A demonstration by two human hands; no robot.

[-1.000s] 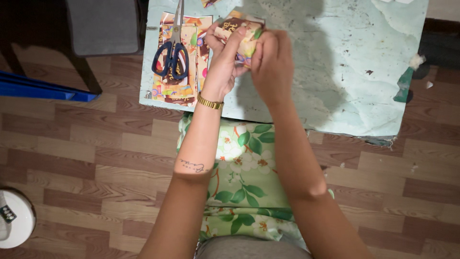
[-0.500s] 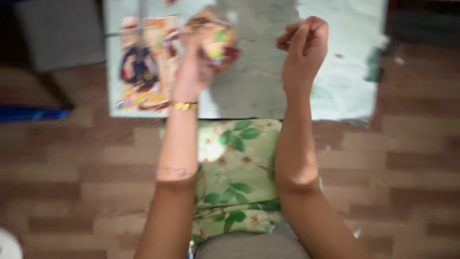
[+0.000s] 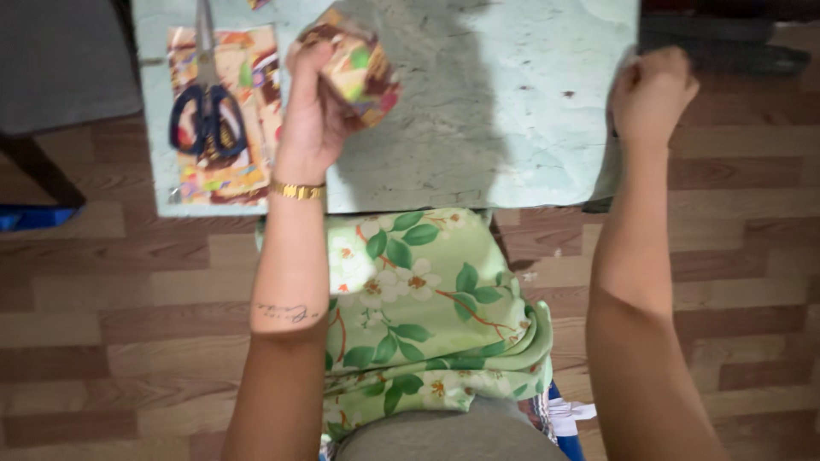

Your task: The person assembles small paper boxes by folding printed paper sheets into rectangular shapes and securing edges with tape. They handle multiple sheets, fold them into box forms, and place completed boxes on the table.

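My left hand (image 3: 313,111) grips a small box wrapped in colourful patterned paper (image 3: 357,68), held above the pale green table (image 3: 504,128). A gold bracelet sits on that wrist. My right hand (image 3: 651,90) is far to the right, over the table's right edge, with its fingers curled into a fist; I cannot see anything in it. A sheet of the same patterned wrapping paper (image 3: 224,162) lies at the table's left, with blue-handled scissors (image 3: 207,119) on top.
A green floral cloth (image 3: 427,299) covers my lap below the table's front edge. Wood-plank floor (image 3: 111,341) surrounds the table. A dark table leg (image 3: 38,171) and a blue object (image 3: 26,218) are at the left. A dark object (image 3: 726,43) lies beyond the right edge.
My hands have parted: the right hand left the wrapped box and swung out to the table's right edge. The left hand keeps the box. The view has shifted right.
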